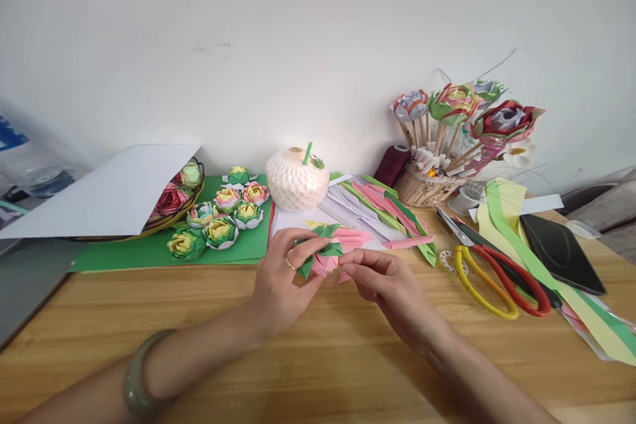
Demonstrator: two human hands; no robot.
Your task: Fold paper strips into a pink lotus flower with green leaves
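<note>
My left hand, with a ring on one finger, is closed around a bunch of folded paper pieces, pink and green. Just to its right, my right hand pinches thumb and fingertips together by the edge of that bunch. Whatever lies between those fingertips is too small to make out. A small pink paper point shows between the two hands. Behind them lie folded paper strips in lilac, pink and green on a white sheet.
Several paper flowers sit on green paper at left, beside a basket partly under a white sheet. A white textured pot stands at the wall. Scissors, a dark tablet-like slab and a flower-filled basket are at right.
</note>
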